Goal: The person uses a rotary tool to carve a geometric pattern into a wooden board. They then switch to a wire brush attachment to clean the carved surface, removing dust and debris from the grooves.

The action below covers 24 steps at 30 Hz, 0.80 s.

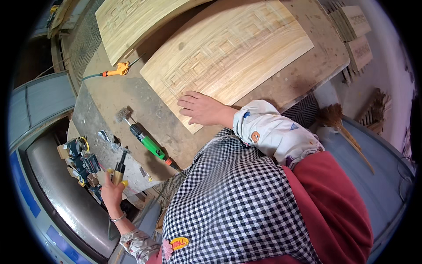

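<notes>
My left hand (112,192) is closed round a slim hand-held power tool (119,169) with a tan body and black collar, raised near the table's left edge. Its narrow tip points up and away from me. My right hand (203,108) lies flat, fingers spread, on the near left corner of a pale carved wooden panel (246,57). The panel bears a raised geometric pattern. Between my hands, a green and black power tool (151,145) with a bristly round head rests on the table, touched by neither hand.
A second carved panel (145,22) lies beyond the first. An orange air blow gun (118,70) with a teal hose sits on the worktable (127,94). Several small tools and boxes (83,163) stand left. A hand brush (336,121) lies right, near stacked wooden blocks (356,37).
</notes>
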Each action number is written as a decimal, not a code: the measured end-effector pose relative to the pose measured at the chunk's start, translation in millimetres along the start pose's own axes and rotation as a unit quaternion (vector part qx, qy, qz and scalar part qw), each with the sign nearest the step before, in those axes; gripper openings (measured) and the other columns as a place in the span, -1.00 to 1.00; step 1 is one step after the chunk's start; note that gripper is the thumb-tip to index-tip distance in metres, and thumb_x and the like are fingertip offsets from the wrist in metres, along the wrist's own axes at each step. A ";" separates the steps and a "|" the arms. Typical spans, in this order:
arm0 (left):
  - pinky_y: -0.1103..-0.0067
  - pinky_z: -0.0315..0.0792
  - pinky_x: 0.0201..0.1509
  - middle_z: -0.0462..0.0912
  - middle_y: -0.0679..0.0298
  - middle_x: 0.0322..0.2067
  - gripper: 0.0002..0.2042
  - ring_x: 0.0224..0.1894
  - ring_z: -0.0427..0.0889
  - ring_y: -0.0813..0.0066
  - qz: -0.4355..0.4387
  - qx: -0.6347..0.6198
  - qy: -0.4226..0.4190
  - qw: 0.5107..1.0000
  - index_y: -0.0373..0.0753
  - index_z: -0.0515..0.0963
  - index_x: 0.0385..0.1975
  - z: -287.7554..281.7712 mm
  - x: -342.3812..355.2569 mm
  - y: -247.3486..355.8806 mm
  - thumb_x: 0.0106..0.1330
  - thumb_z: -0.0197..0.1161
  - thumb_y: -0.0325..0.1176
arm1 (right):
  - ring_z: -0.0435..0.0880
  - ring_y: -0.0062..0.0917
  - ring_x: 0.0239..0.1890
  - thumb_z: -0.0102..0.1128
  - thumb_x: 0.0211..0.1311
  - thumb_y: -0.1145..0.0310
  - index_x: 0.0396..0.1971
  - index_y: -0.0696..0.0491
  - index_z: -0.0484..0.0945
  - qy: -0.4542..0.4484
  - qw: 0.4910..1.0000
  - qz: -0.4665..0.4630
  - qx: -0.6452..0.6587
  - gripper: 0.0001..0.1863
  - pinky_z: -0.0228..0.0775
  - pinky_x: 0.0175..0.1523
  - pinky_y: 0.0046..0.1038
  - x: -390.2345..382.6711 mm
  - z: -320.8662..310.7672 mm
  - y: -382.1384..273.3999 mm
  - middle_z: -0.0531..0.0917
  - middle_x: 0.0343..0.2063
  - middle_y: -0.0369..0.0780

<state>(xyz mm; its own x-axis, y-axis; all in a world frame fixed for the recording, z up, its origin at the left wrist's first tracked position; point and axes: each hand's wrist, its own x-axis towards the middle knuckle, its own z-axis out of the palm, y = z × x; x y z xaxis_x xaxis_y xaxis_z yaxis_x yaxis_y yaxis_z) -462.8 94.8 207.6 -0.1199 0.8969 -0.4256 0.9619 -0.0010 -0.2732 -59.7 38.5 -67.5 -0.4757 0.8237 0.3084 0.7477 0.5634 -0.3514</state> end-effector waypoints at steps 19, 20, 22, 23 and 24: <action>0.54 0.38 -0.52 0.61 0.22 -0.49 -0.61 -0.57 0.55 0.53 0.264 -0.459 -0.170 0.831 -0.39 0.48 -0.10 78.5 29.9 377.9 0.19 0.35 -0.25 | 0.68 -0.35 0.03 0.33 0.31 0.12 -0.05 -0.03 0.68 0.126 0.900 0.410 0.080 -0.68 0.49 0.19 -0.25 -119.8 -98.1 46.4 0.73 -0.08 -0.18; 0.48 0.43 -0.47 0.64 0.16 -0.47 -0.59 -0.53 0.60 0.44 0.265 -0.466 -0.174 0.826 -0.41 0.49 -0.12 79.5 29.7 387.2 0.18 0.37 -0.22 | 0.71 -0.32 -0.20 0.27 0.40 0.09 -0.16 0.04 0.66 0.243 0.823 0.472 0.202 -0.70 0.52 -0.05 -0.27 -104.8 -96.8 29.9 0.73 -0.30 -0.18; 0.33 0.50 -0.34 0.66 0.01 -0.44 -0.61 -0.44 0.68 0.19 0.294 -0.445 -0.145 0.834 -0.39 0.47 -0.16 82.3 33.8 401.5 0.18 0.34 -0.21 | 0.71 -0.29 -0.21 0.25 0.43 0.04 -0.15 0.05 0.66 0.228 0.711 0.563 0.355 -0.65 0.52 -0.05 -0.29 -84.5 -98.9 18.8 0.72 -0.29 -0.16; 0.31 0.51 -0.32 0.66 -0.02 -0.43 -0.61 -0.41 0.69 0.14 0.306 -0.422 -0.141 0.841 -0.39 0.46 -0.15 80.4 36.5 409.9 0.19 0.33 -0.21 | 0.71 -0.28 -0.21 0.23 0.44 0.01 -0.15 0.06 0.66 0.218 0.641 0.600 0.425 -0.62 0.52 -0.05 -0.31 -77.2 -98.4 16.9 0.72 -0.28 -0.15; 0.29 0.52 -0.29 0.66 -0.04 -0.43 -0.61 -0.39 0.69 0.09 0.317 -0.400 -0.137 0.849 -0.39 0.46 -0.15 78.3 39.4 418.4 0.19 0.32 -0.21 | 0.71 -0.34 -0.21 0.28 0.40 -0.07 -0.12 0.12 0.66 0.265 0.594 0.599 0.467 -0.52 0.50 -0.06 -0.35 -78.3 -72.5 27.2 0.73 -0.29 -0.13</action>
<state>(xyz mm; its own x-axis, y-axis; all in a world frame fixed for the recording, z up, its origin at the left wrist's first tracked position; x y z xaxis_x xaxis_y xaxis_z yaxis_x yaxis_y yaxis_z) -84.2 95.1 8.9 0.5374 0.6915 -0.4827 0.6995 -0.0458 0.7131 31.5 -15.2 -37.2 0.5358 0.6727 -0.5103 -0.2989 -0.4141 -0.8597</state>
